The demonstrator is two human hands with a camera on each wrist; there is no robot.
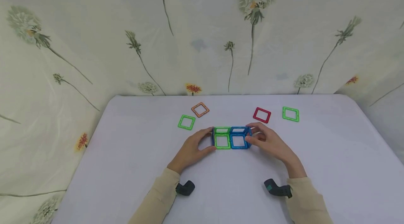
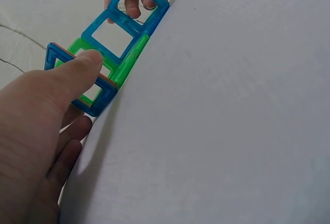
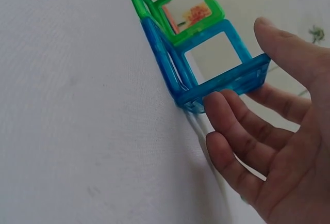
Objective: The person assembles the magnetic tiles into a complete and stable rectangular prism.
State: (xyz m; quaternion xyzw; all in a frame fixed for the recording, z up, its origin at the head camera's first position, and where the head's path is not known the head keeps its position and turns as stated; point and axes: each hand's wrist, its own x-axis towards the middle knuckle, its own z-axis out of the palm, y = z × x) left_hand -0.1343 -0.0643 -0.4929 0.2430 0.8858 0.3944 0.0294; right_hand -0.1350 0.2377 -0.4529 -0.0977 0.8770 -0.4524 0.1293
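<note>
A small structure of square magnetic tiles stands on the table, with green tiles (image 1: pixel 230 141) on its left half and blue tiles (image 1: pixel 238 148) on its right. My left hand (image 1: pixel 192 147) holds a dark blue end tile (image 2: pixel 98 106) at the left, thumb near the front edge and fingers toward the back. At the other end, my right hand (image 1: pixel 272 142) has thumb and fingers around an upright blue end tile (image 3: pixel 251 81). In the right wrist view, fingertips lie against its outer face, with the thumb beside its top corner.
Behind the structure lie loose tile frames: a green tile (image 1: pixel 180 125) and an orange tile (image 1: pixel 195 113) on the left, a red tile (image 1: pixel 256 116) and another green tile (image 1: pixel 291 119) on the right. The white-covered table (image 1: pixel 126 146) meets a flower-printed cloth (image 1: pixel 202 66) behind.
</note>
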